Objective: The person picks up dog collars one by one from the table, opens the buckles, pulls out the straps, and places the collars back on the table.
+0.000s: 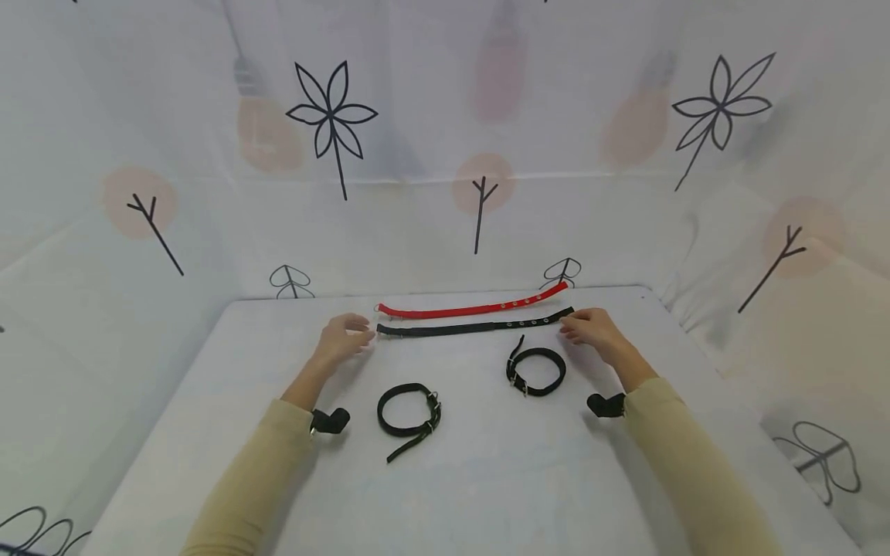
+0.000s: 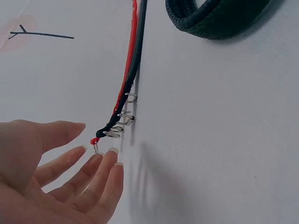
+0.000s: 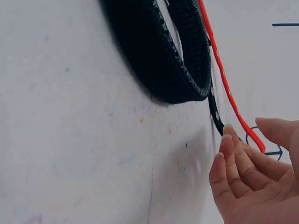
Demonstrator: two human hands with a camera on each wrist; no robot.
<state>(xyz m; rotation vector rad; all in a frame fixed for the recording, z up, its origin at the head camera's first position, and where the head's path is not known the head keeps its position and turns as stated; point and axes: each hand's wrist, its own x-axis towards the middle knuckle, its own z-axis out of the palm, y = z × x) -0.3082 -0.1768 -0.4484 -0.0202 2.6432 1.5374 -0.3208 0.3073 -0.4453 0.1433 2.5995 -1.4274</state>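
A black collar (image 1: 445, 330) lies stretched out across the table, its buckle end to the left and its eyelet end to the right. My left hand (image 1: 341, 340) is beside the buckle end, fingers spread and thumb apart, gripping nothing. At the eyelet end is my right hand (image 1: 592, 329); its fingertips (image 3: 227, 132) meet or overlap the strap tip, with the thumb held away. Whether they touch it, I cannot tell. Just behind runs a straight red collar (image 1: 459, 312) with metal eyelets. In the left wrist view, metal rings (image 2: 125, 117) hang near the black collar's end.
Two black collars are buckled into loops: one loop (image 1: 382, 417) at front left, another loop (image 1: 562, 371) nearer my right hand. They rest on the white table (image 1: 501, 479). A printed white cloth (image 1: 417, 232) hangs behind. Both wrists carry small black cameras.
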